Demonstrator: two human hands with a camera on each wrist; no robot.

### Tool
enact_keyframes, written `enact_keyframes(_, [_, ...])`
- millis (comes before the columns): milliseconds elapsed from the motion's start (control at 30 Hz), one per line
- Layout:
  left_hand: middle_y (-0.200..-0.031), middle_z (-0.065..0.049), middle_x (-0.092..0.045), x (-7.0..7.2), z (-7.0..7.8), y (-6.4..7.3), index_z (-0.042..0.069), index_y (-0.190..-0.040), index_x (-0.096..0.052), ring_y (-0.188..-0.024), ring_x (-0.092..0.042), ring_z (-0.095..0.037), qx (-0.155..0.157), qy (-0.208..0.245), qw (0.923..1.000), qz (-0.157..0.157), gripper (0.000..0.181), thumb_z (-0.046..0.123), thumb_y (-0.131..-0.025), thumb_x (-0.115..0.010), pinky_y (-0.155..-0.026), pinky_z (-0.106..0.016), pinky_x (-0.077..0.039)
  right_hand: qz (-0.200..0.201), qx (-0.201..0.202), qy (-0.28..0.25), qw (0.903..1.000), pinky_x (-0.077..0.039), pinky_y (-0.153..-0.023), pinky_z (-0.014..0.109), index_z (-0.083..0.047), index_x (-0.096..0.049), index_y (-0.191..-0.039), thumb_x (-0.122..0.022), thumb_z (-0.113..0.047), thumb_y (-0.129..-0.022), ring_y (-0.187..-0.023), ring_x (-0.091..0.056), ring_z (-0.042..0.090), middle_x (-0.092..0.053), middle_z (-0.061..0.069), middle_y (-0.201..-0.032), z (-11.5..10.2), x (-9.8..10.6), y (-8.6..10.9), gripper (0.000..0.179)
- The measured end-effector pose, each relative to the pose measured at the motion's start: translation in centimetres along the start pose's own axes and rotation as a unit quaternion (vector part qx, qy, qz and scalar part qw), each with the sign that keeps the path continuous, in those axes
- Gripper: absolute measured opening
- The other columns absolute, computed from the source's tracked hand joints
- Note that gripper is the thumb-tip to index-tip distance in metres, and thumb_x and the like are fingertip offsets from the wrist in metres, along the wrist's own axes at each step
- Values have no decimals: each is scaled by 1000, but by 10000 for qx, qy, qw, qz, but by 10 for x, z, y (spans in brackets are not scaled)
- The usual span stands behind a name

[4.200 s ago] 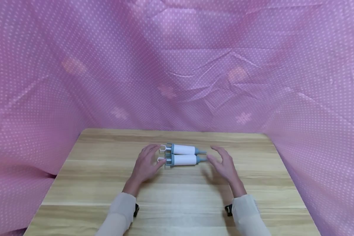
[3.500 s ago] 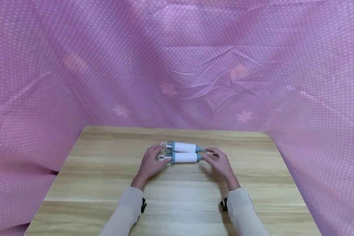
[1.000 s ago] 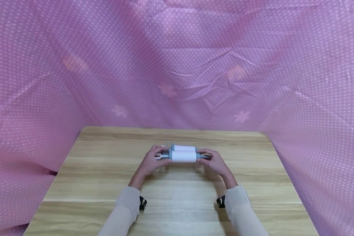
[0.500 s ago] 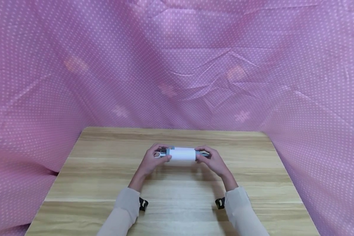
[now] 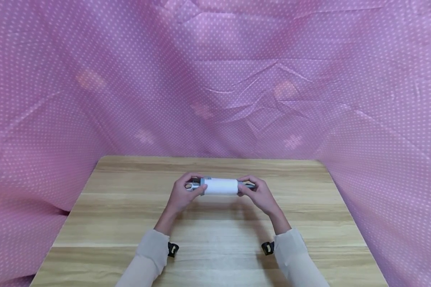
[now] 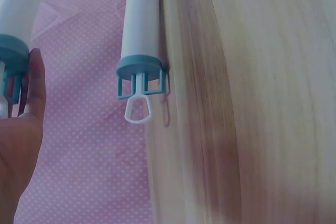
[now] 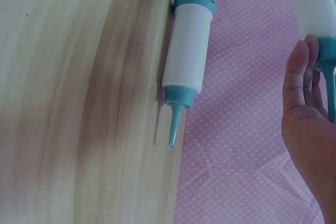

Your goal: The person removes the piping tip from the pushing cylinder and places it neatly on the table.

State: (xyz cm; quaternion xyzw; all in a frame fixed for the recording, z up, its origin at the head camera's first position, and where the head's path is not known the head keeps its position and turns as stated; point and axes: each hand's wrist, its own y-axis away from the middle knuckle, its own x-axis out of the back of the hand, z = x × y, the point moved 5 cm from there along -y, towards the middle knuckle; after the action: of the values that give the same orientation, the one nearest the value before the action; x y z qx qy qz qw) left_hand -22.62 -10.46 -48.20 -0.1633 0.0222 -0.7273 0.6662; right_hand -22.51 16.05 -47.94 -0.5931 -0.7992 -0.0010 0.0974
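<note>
A big plastic syringe (image 5: 220,186) with a white barrel, teal ends, a thin nozzle and a white looped plunger handle is held level above the table. My left hand (image 5: 181,192) grips its plunger end, thumb and fingers around the teal collar. At the nozzle end, my right hand (image 5: 259,195) pinches the teal cap. A matching second syringe (image 6: 140,27) lies on the table, touched by neither hand. It shows whole in the right wrist view, as the lying syringe (image 7: 189,48), but the raised one mostly hides it in the head view.
The wood-grain table (image 5: 215,239) has its far edge a little beyond the syringes. Pink dotted cloth (image 5: 215,99) hangs behind and on both sides. A black wrist device (image 5: 173,249) sits at the left cuff, another wrist device (image 5: 267,248) at the right.
Both syringes lay side by side with my hands apart from them at first. My hands closed on the near one and lifted it, so it now covers most of the far one.
</note>
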Motion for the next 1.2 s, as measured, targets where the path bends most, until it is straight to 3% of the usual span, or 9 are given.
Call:
enact_keyframes(167, [-113, -13, -69, 1, 6, 1, 9, -112, -70, -97, -64, -28, -279, -165, 9993, 177, 29, 13, -86, -81, -75, -34, -57, 135, 51, -116, 9998, -59, -81, 33, 10, -64, -117, -66, -5, -98, -80, -72, 23, -67, 27, -112, -3, -2, 1, 24])
enact_keyframes(500, [-110, -10, -69, 1, 11, 3, 7, -110, -71, -92, -64, -26, -326, -281, 9988, 222, 28, 17, -86, -80, -72, -34, -58, 118, 724, -333, 9968, -61, -73, 32, 13, -64, -112, -66, 4, -95, -77, -70, 18, -65, 31, -108, -6, -4, 3, 19])
enact_keyframes(700, [-109, -13, -69, -2, 18, 3, 5, -110, -70, -93, -65, -29, -235, -257, 9993, 159, 27, 16, -87, -79, -73, -36, -59, 104, 720, -308, 9969, -61, -74, 32, 15, -63, -115, -66, 4, -95, -80, -70, 19, -61, 34, -113, -10, -2, 8, 23])
enact_keyframes(967, [-109, -13, -69, 0, 12, 1, 4, -110, -70, -92, -64, -29, -192, -381, 9989, 191, 27, 16, -88, -79, -71, -33, -57, 57, 815, -474, 9955, -61, -75, 32, 17, -61, -115, -66, 4, -95, -83, -69, 19, -59, 37, -115, -2, -4, 6, 24])
enact_keyframes(1067, [-109, -16, -69, -1, 10, 1, 0, -110, -69, -92, -64, -31, -75, -360, 9991, 221, 26, 12, -88, -78, -70, -33, -56, 35, 875, -436, 9952, -61, -75, 30, 17, -61, -114, -67, 6, -94, -85, -68, 18, -58, 37, -114, -3, -4, 7, 24])
enact_keyframes(1200, [-111, -21, -67, -3, 17, 1, -3, -109, -68, -93, -63, -33, 213, -23, 9996, 172, 23, 9, -91, -74, -69, -31, -56, 118, 1253, -28, 9920, -59, -76, 28, 14, -64, -111, -70, 11, -89, -92, -65, 18, -61, 32, -113, -13, -2, 8, 23])
